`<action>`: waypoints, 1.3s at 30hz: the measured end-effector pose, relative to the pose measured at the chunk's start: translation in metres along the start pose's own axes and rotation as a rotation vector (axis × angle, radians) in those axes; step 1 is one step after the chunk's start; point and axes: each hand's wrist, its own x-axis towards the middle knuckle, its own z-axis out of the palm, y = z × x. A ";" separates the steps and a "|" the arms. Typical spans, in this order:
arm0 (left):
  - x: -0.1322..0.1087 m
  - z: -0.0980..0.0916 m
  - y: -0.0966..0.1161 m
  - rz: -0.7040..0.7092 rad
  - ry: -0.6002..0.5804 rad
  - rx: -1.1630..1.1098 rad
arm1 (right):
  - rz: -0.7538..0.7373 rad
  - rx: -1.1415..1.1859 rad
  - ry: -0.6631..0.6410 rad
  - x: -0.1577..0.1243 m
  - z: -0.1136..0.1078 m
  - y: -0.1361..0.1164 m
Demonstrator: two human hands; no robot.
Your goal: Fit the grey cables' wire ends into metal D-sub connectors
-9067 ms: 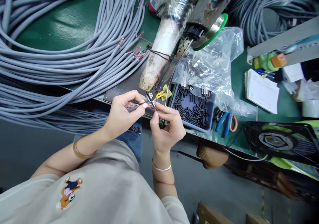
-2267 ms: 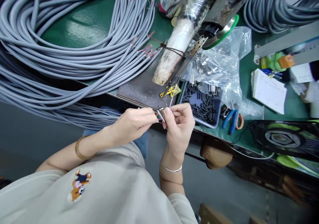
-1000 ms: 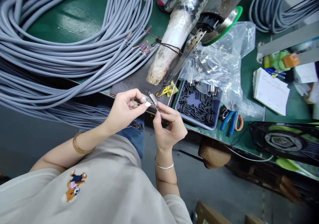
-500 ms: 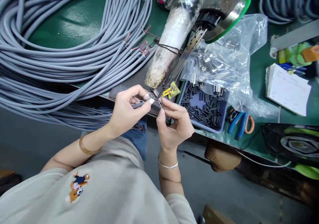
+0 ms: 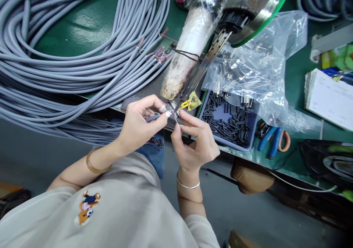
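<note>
My left hand [image 5: 140,121] is closed, pinching the end of a grey cable [image 5: 153,117] between thumb and fingers. Fine coloured wires [image 5: 169,109] fan out from that end beside a small metal multi-pin connector [image 5: 173,103]. My right hand [image 5: 194,139] is closed too, its index fingertip beside the connector and its thumb against a thin silvery wire [image 5: 176,120]. Just above the fingertips the dark tip of a soldering iron [image 5: 185,93] slants down to the connector. The exact contact between tip, wires and pins is too small to make out.
Coiled grey cables [image 5: 82,69] cover the left of the bench. A wrapped white tube [image 5: 183,49] and a solder spool [image 5: 261,21] stand behind. To the right are a blue tray [image 5: 249,137] of black sleeves, a plastic bag [image 5: 286,53], pliers [image 5: 274,145] and a paper pad [image 5: 328,97].
The right thumb and fingers have shifted slightly, with the wrist a little farther right. The left hand keeps its grip on the cable. The view has shifted slightly.
</note>
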 end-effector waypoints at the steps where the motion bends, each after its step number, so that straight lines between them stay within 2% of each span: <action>1: 0.000 -0.001 0.000 -0.011 -0.016 0.009 | -0.014 -0.009 -0.006 -0.001 0.000 0.001; 7: -0.003 -0.003 -0.006 0.011 -0.051 0.056 | 0.007 0.004 -0.026 -0.006 -0.001 0.002; 9: -0.004 -0.005 -0.008 0.095 -0.074 0.086 | 0.059 0.041 -0.029 -0.006 -0.001 0.001; 14: -0.005 -0.009 -0.009 0.446 -0.087 0.306 | 0.142 0.098 -0.036 -0.004 -0.002 -0.001; 18: -0.003 -0.010 -0.008 0.565 -0.069 0.415 | 0.128 0.079 -0.043 -0.002 -0.001 0.000; 29: -0.002 -0.014 0.000 0.531 -0.080 0.495 | 0.088 -0.011 -0.039 0.006 0.000 -0.005; 35: -0.005 -0.014 -0.008 0.518 -0.132 0.483 | 0.009 -0.057 -0.091 0.001 -0.002 -0.004; 39: -0.007 -0.012 -0.010 0.529 -0.147 0.452 | -0.013 -0.066 -0.071 -0.001 -0.003 -0.003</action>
